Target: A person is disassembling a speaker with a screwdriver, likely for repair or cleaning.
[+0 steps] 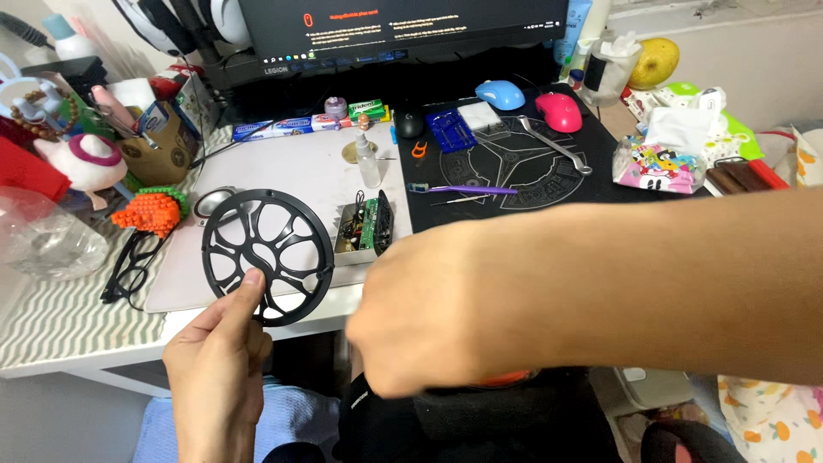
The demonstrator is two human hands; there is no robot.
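- Desk: white top, striped cloth at its left end; monitor at the back. Clutter sits around the edges, so the middle is left as working room.
- Black mat: lies right of centre and carries the small tools, a blue parts case, a metal wrench and a purple-handled tool. Likely laid so loose pieces stay together on a dark ground.
- Right hand: forearm crosses the view from the right; fist curled, knuckles toward the camera, over a dark object at the lap. Cannot tell whether the fingers hold anything; the inside of the grip is hidden and blurred.
- Left hand: raised at the desk's front edge, thumb pressed on the lower rim of the round black grille, fingers behind it. Narrow pinch, holding the grille upright and facing the camera, above the desk edge and left of the circuit board.
- Clear wrapped pack: at the mat's right edge, holds colourful printed items.
- Brown holder: back left, pens and small items stand in it.
- Open metal housing: just right of the grille, green circuit board seated inside, a black part leaning against its side.
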